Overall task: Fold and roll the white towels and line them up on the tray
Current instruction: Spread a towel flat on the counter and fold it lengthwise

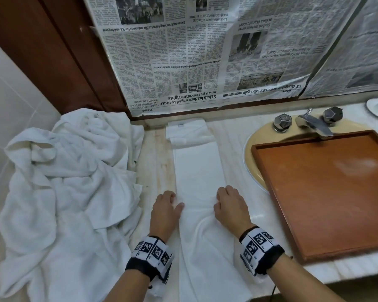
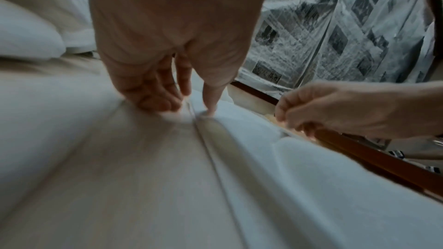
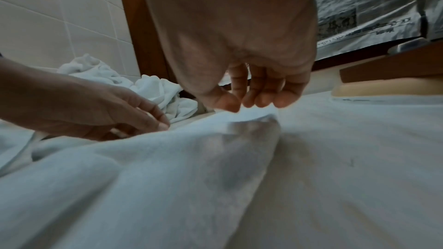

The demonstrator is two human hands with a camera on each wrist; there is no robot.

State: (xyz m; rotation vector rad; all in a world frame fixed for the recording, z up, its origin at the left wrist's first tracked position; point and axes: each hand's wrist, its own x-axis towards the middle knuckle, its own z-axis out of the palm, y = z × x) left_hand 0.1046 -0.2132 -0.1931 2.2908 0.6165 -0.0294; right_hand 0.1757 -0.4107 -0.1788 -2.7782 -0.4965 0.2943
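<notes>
One long folded towel (image 1: 198, 171) lies at centre frame on the surface (image 1: 155, 153). The left hand (image 1: 164, 211) pinches its left edge, the right hand (image 1: 229, 205) its right. One crumpled towel heap (image 1: 59, 182) sits left; one wooden tray (image 1: 327, 192) right.

Newspaper (image 1: 205, 51) on wall, faucet (image 1: 314, 125) over sink (image 1: 252, 140).

The upside-down newspaper (image 1: 196, 51) taped behind the desk carries headlines: "Sabah leaders urged to unite on 40 pct revenue rights" and "Debate heats up over alleged special officers appointments".
</notes>
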